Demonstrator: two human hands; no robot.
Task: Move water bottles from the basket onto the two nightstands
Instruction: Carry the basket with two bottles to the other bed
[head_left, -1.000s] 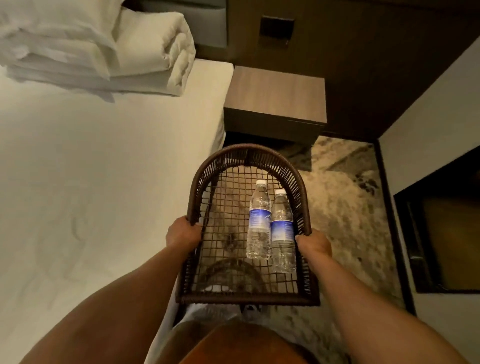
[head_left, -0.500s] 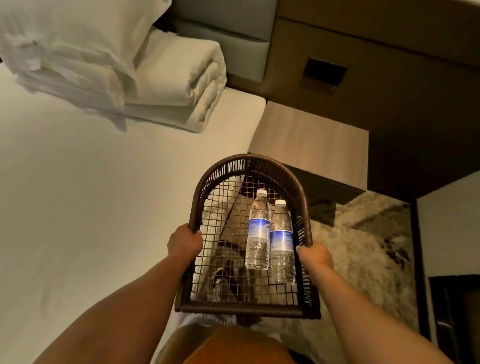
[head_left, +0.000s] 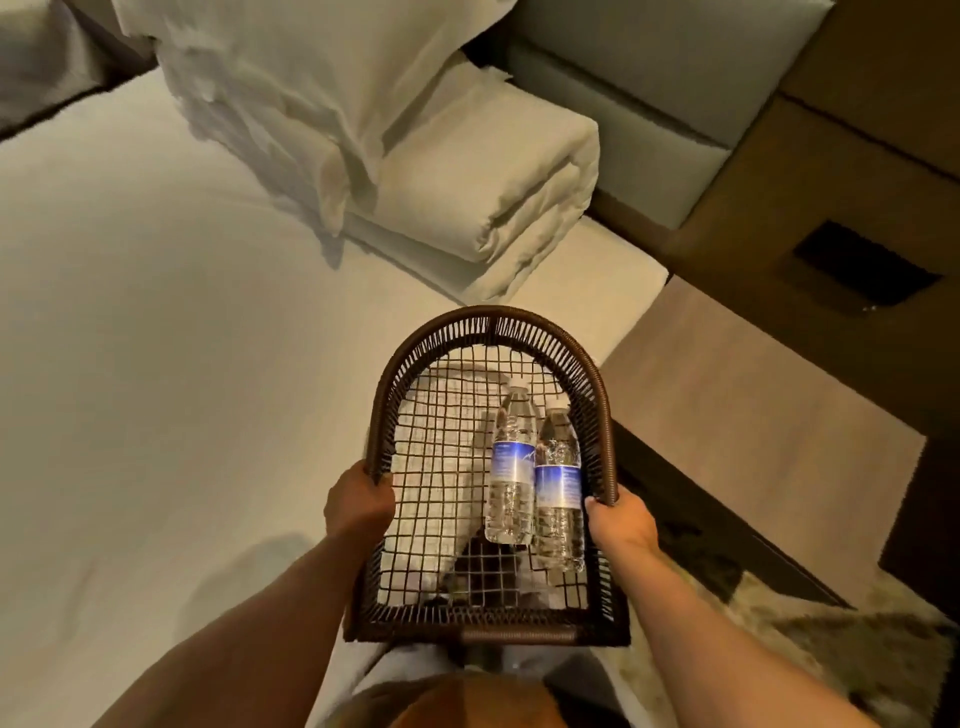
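Observation:
A dark brown woven basket (head_left: 496, 325) with an arched far rim and an open wire-mesh floor is held level in front of me, over the bed's right edge. My left hand (head_left: 357, 503) grips its left rim and my right hand (head_left: 621, 519) grips its right rim. Two clear water bottles with blue labels lie side by side on the mesh at the right, caps pointing away: the left bottle (head_left: 511, 462) and the right bottle (head_left: 558, 478), touching each other. A wooden nightstand (head_left: 748, 415) stands just right of the basket, its top bare.
A white bed (head_left: 182, 364) fills the left. Folded white duvets and a pillow (head_left: 467, 171) are stacked at its head. A padded headboard (head_left: 649, 88) and a dark wood wall panel with a socket plate (head_left: 862, 270) lie behind. Patterned carpet (head_left: 857, 649) covers the floor at right.
The view has swung left and forward: the bed and duvets now fill more of the frame and the nightstand has slid to the right. The basket stays in both hands, bottles unmoved.

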